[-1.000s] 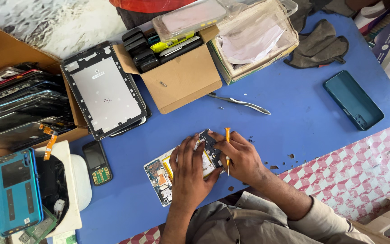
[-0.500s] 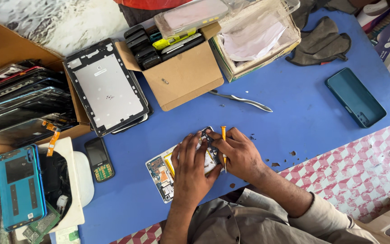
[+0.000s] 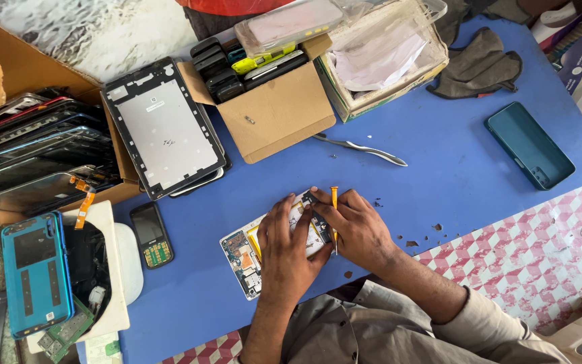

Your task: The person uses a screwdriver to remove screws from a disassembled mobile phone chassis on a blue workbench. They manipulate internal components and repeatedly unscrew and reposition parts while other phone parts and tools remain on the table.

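Observation:
An opened phone with its circuit board and yellow flex strips showing lies on the blue table. My left hand presses down on the phone's middle. My right hand grips a small yellow-handled screwdriver, held upright with its tip on the phone's right end. Both hands hide most of that end.
Metal tweezers lie above my hands. A teal phone cover is at the right, a grey cloth behind it. Cardboard boxes of phones, a tablet frame and a small keypad phone stand at the left. Small debris dots the table.
My hands stay on the phone. The screwdriver has shifted slightly left and stands more upright over the phone's end.

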